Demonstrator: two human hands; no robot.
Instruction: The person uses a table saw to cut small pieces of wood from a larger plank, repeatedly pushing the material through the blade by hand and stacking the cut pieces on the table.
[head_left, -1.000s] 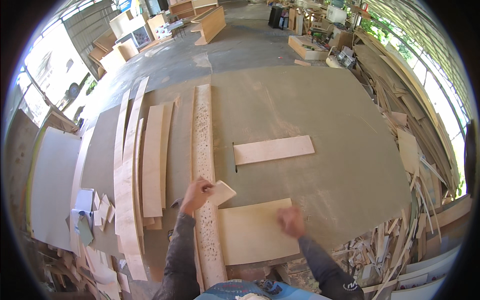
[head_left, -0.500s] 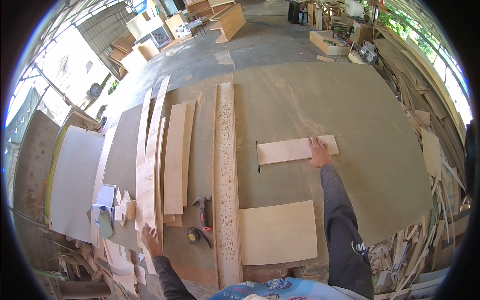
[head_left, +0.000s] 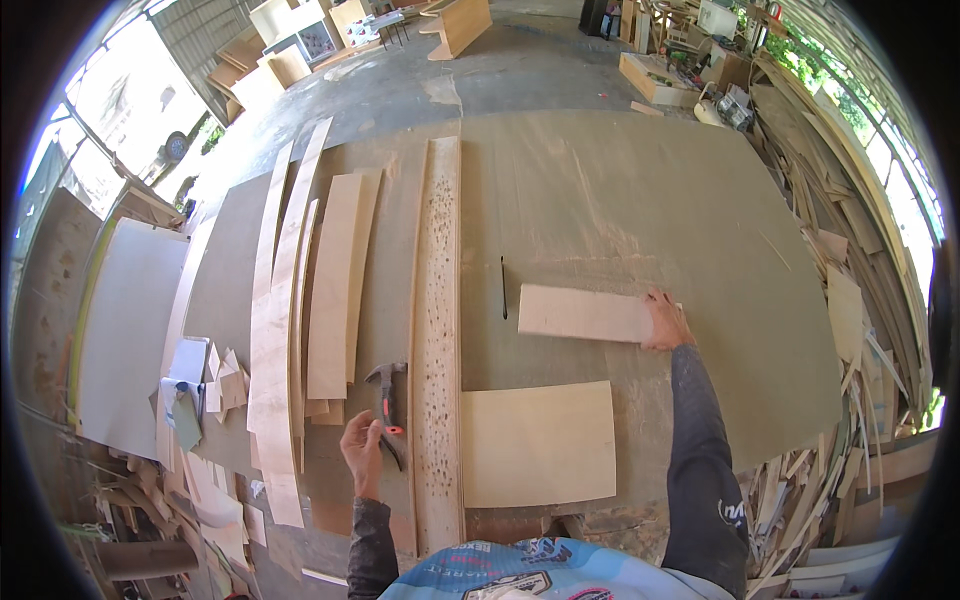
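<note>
Principal item: one short pale board (head_left: 585, 313), right of centre in the frame, long axis running across the picture and dipping slightly toward the right. I cannot tell whether it lies flat on the large brown sheet (head_left: 720, 230) or is raised a little.

Right hand (head_left: 667, 320): the nearer one, gripping the board at its right end; its sleeve rises from the lower right of the frame.

Left hand (head_left: 363, 455): lower left of centre, well apart from the board, which lies up and to the right of it. Fingers loosely curled; whether they hold anything, I cannot tell.

Between left hand and board: one long pitted strip (head_left: 437, 330), lengthwise up the frame, in the way of a straight reach across. Just beside the left hand, a claw hammer (head_left: 390, 398), head uppermost.

Left of the board's free end: a thin dark mark or slot (head_left: 504, 288), upright in the frame, apart from it.

Below the board: a wide pale panel (head_left: 540, 445), its left edge along the pitted strip.

Left of frame: long wooden strips (head_left: 278, 330), two shorter boards (head_left: 335, 285) and small offcuts (head_left: 229, 384).
</note>
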